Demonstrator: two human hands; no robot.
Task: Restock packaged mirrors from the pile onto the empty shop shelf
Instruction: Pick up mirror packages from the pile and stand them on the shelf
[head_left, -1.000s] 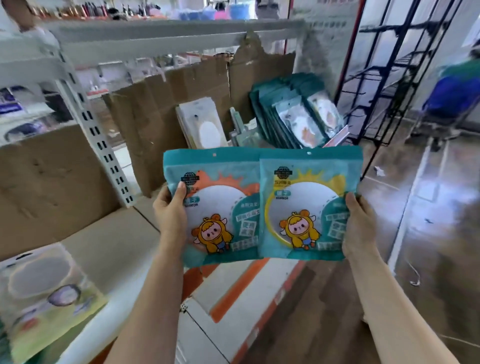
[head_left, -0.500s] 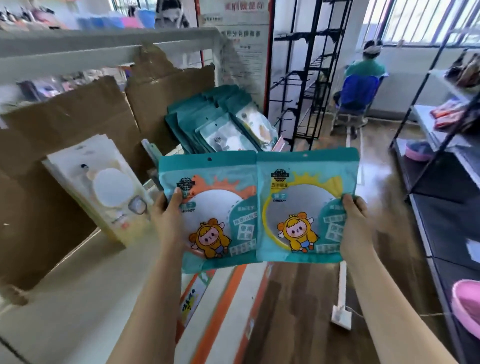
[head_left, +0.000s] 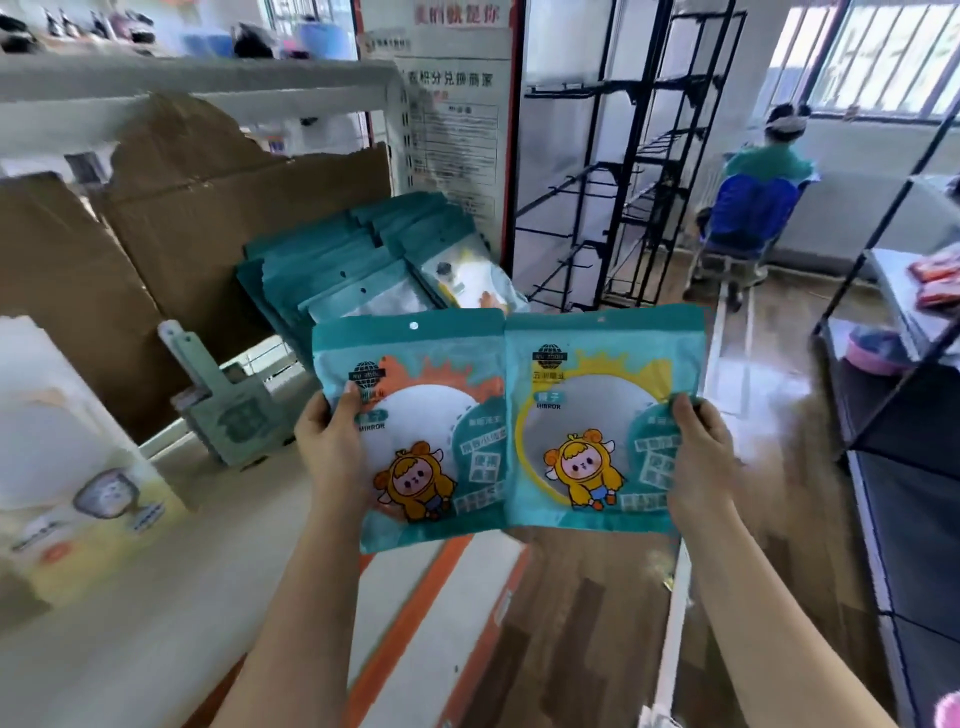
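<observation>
I hold two teal packaged mirrors side by side, upright, over the shelf's front edge. My left hand (head_left: 332, 447) grips the orange-trimmed mirror pack (head_left: 431, 431) by its left edge. My right hand (head_left: 698, 452) grips the yellow-trimmed mirror pack (head_left: 592, 421) by its right edge. Behind them a row of teal mirror packs (head_left: 353, 265) leans against brown cardboard on the white shelf (head_left: 156, 597). A pale mirror pack (head_left: 67, 467) stands at the left of the shelf.
A grey-green handled item (head_left: 228, 410) stands on the shelf between the packs. Black wire racks (head_left: 623, 171) stand behind, and a black shelf unit (head_left: 893, 395) is at the right. A person (head_left: 753, 202) sits by the window. Wooden floor lies below.
The view has swung right along the shelf, so the leaning teal row is now closer. Both hands keep the same grip on the two packs, held a little nearer the row.
</observation>
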